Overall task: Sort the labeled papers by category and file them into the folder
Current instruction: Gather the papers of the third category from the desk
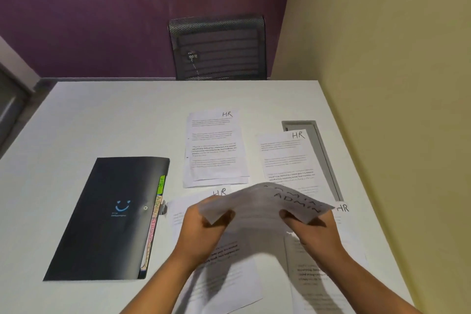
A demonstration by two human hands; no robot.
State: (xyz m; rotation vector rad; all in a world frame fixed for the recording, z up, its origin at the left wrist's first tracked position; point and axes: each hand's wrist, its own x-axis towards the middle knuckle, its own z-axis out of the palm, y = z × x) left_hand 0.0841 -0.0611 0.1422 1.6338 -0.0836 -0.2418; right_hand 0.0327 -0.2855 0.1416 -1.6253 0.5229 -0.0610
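Both hands hold a small stack of papers marked ADMIN above the table, blurred by motion. My left hand grips its left edge and my right hand grips its right edge. A black folder with a smiley and coloured tabs lies shut on the left. A pile of HR papers sits at the middle, and another HR sheet lies to its right. Two more HR sheets lie partly hidden under my hands.
The white table meets a yellow wall on the right. A grey cable slot is set into the tabletop under the right HR sheet. A black mesh chair stands behind the far edge.
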